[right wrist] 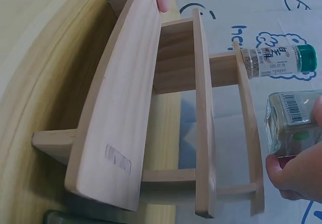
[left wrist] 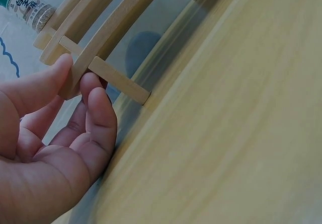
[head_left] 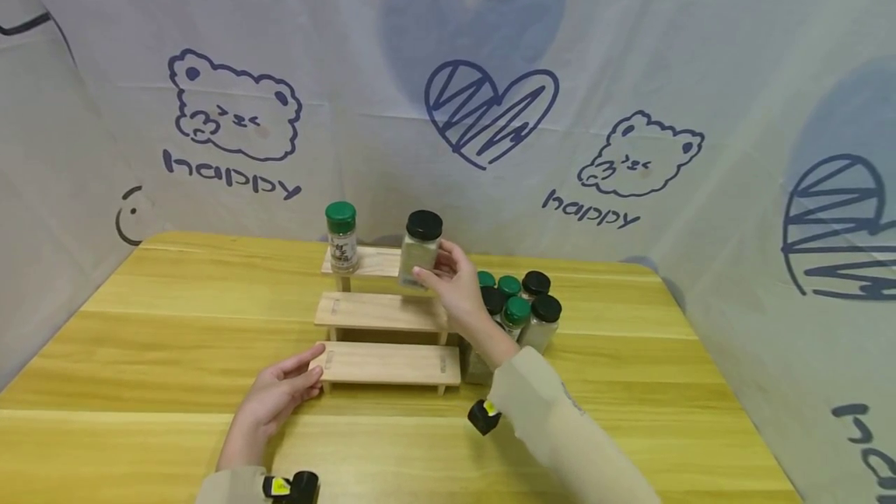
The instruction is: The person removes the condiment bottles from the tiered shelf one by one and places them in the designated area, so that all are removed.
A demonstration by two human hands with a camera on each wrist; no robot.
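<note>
A three-step wooden rack point(head_left: 392, 364) stands on the table. My left hand point(head_left: 276, 395) pinches the left end of its lowest step, thumb on top and fingers beneath in the left wrist view. In my right hand point(head_left: 458, 286) is a clear spice jar point(head_left: 418, 251) with a black lid, gripped upright between thumb and fingers. The right wrist view shows a barcode label on this jar point(right wrist: 292, 116) and a small gap between its base and the top step point(right wrist: 249, 128). A green-capped sesame bottle point(head_left: 343, 239) stands at the top step's left end.
Right of the rack, several jars with black lids point(head_left: 546, 308) and green lids point(head_left: 516, 311) stand close together, partly hidden by my right forearm. A printed cloth point(head_left: 364, 138) hangs behind the yellow wood-grain table point(head_left: 175, 325).
</note>
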